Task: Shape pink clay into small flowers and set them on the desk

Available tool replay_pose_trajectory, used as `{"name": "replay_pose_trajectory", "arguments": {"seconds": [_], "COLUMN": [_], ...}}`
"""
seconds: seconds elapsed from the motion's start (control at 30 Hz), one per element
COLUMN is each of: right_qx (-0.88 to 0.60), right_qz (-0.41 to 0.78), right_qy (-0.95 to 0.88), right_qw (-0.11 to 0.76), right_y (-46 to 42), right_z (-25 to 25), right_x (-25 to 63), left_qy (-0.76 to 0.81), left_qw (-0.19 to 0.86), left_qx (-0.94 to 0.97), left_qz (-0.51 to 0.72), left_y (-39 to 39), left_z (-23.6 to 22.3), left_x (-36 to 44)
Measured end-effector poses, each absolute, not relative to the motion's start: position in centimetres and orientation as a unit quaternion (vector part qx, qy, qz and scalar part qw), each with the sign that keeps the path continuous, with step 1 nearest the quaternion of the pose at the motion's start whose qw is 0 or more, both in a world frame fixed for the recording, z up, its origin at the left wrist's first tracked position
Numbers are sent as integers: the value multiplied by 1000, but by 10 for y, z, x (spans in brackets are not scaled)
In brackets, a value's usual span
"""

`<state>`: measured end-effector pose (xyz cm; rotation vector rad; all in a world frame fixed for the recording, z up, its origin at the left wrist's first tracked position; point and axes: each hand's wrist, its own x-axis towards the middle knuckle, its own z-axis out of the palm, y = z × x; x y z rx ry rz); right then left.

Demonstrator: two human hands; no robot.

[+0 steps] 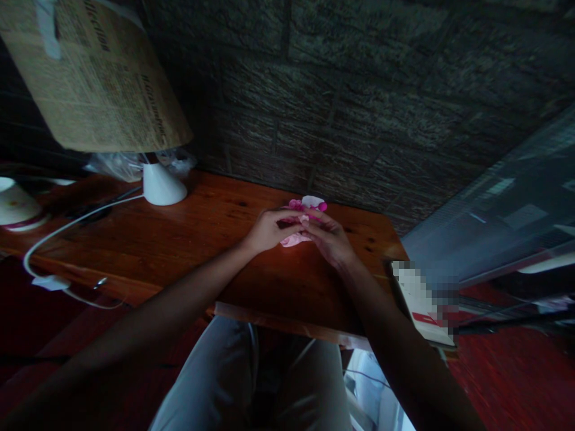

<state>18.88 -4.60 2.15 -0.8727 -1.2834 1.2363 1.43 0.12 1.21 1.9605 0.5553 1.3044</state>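
Note:
Over the wooden desk my left hand (269,228) and my right hand (331,239) meet, fingertips pinched together. Between them is a small pale pink petal-like piece (305,219), partly covered by the fingers. Just behind the hands lie bright pink petal-like pieces (295,204) and a whitish piece (313,200). A light pink piece (294,240) rests on the desk below my fingers. In this dim light I cannot tell whether these pieces are joined.
A lamp with a newsprint shade (112,90) and white base (163,184) stands left on the desk (202,239), its cable (81,212) trailing over the front edge. A paper cup (18,203) is far left. A stone-patterned wall (336,114) rises behind; a box-like object (415,299) sits right.

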Motion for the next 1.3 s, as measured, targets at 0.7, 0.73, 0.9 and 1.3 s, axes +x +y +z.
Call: {"name": "replay_pose_trajectory", "arguments": {"seconds": [0.7,0.73,0.9,1.3], "right_qx": [-384,-390,-411,-425], "right_qz": [530,514,448,360], "right_qy": [-506,-512,-546,-612], "right_qw": [562,567,576,562], "right_y": [-46,-45,-44,-44], "right_z": [22,22,20,11], "right_x": [191,190,191,184], "left_qy": [201,197,180,214], "left_qw": [514,517,532,495], "left_qx": [672,671,667,683], "left_qz": [494,493,490,492], "left_y": [6,7,9,9], "left_z": [17,16,13,15], "left_x": [19,19,19,15]}}
